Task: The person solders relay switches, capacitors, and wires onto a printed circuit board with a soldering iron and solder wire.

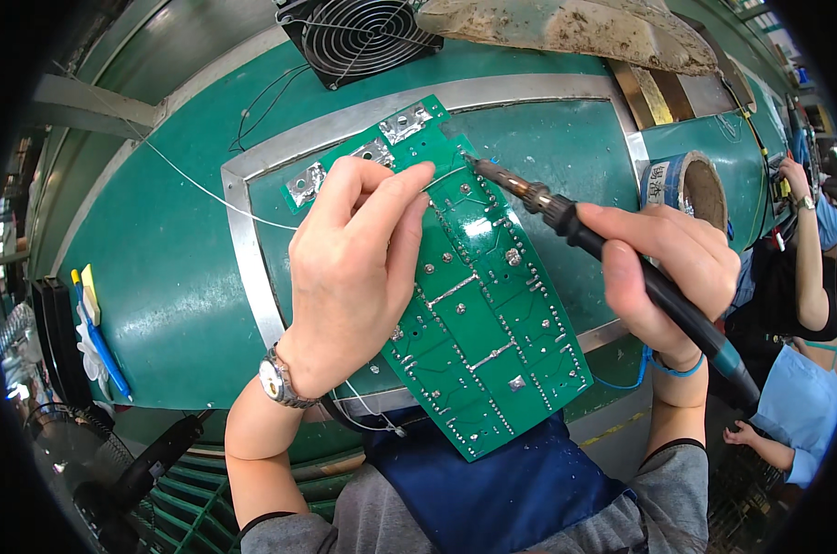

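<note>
A large green circuit board [474, 314] with rows of shiny solder joints lies tilted in front of me, its near end overhanging the table edge above my lap. My left hand [354, 258] is closed over the board's left side and pinches a thin solder wire [448, 175] between thumb and fingertips. The wire's end points toward the board's upper right edge. My right hand [668, 263] grips a black soldering iron [589, 235] like a pen. Its tip reaches that same upper right edge, close to the wire; whether they touch is too small to tell.
A metal frame [243, 231] is set in the green table [169, 305]. At the back stand a black fan [368, 37] and a dusty cover [575, 32]. A cardboard roll [700, 189] stands right, a blue pen [109, 360] lies left. Another person's arm [811, 258] shows far right.
</note>
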`<control>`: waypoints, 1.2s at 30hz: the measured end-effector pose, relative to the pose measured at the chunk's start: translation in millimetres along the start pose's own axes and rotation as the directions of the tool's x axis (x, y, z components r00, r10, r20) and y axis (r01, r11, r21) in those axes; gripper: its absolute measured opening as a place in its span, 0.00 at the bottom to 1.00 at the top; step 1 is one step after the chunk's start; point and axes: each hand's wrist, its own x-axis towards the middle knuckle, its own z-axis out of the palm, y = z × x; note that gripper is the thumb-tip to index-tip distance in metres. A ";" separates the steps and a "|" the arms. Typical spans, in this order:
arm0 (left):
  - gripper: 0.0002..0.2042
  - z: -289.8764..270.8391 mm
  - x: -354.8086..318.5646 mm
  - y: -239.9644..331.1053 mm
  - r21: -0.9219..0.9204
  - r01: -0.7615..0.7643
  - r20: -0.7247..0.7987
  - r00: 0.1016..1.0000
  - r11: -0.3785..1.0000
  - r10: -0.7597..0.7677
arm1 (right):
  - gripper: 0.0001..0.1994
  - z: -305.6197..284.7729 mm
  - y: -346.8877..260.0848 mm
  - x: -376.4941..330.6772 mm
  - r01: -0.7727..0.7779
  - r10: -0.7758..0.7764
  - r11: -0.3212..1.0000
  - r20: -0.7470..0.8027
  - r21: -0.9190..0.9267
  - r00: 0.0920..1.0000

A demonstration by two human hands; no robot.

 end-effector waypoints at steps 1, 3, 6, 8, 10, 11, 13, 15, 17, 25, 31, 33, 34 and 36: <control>0.12 -0.5 -0.8 0.8 -0.006 0.038 -0.023 0.999 0.999 -0.038 | 0.11 -3.4 1.5 -4.2 -0.005 0.005 1.000 -0.022 -0.003 1.000; 0.11 -0.3 0.0 2.3 0.016 0.001 -0.021 1.000 1.000 -0.001 | 0.13 -8.3 3.7 -13.0 -0.011 0.012 1.000 -0.077 0.009 0.997; 0.10 -0.6 -2.1 3.9 0.039 -0.029 0.000 1.000 0.999 0.029 | 0.10 -13.3 1.0 -16.1 0.007 -0.004 0.998 -0.053 0.064 0.999; 0.10 0.1 -3.5 4.2 0.039 -0.024 0.017 1.000 0.999 0.024 | 0.09 -10.1 3.3 -15.4 0.036 -0.034 0.998 -0.049 0.054 0.998; 0.11 2.3 -3.9 3.3 0.028 -0.017 0.025 1.000 0.999 0.017 | 0.09 -6.8 2.8 -13.9 0.078 -0.078 0.997 -0.043 0.018 0.996; 0.11 3.2 -3.9 2.7 0.028 -0.016 0.025 1.000 0.999 0.015 | 0.09 -6.1 2.2 -13.5 0.078 -0.078 0.997 -0.042 0.019 0.996; 0.12 5.0 -3.7 1.8 0.011 -0.022 0.073 0.997 1.000 0.021 | 0.09 -5.1 1.2 -13.2 0.090 -0.091 0.996 -0.044 -0.005 0.995; 0.12 6.8 -3.6 1.5 0.010 -0.037 0.062 0.997 0.999 0.036 | 0.09 -5.1 -1.1 -12.1 0.101 -0.101 0.995 -0.035 -0.003 0.994; 0.11 7.3 -3.8 1.5 0.008 -0.053 0.052 0.997 0.999 0.052 | 0.09 -5.3 -1.5 -12.1 0.110 -0.110 0.994 -0.027 -0.002 0.994; 0.14 5.9 -4.1 3.1 0.021 -0.033 0.108 0.994 0.999 0.031 | 0.09 -5.6 -7.7 -14.1 0.076 -0.076 0.997 -0.004 -0.023 0.997; 0.13 5.3 -4.3 4.4 0.015 -0.031 0.127 0.992 0.999 0.028 | 0.10 -4.2 -6.6 -11.0 0.098 -0.099 0.995 -0.019 -0.023 0.995; 0.13 5.2 -4.4 5.1 0.016 -0.037 0.114 0.993 0.999 0.035 | 0.10 -5.0 -9.8 -10.4 0.083 -0.083 0.996 -0.013 -0.032 0.996; 0.13 5.2 -4.5 5.3 0.017 -0.042 0.100 0.994 0.999 0.040 | 0.10 -5.3 -10.8 -10.4 0.068 -0.068 0.997 -0.007 -0.040 0.998; 0.12 4.2 -5.6 3.8 0.014 -0.046 0.080 0.996 0.999 0.044 | 0.10 -3.7 -8.7 -12.2 0.048 -0.048 0.998 -0.022 -0.027 0.999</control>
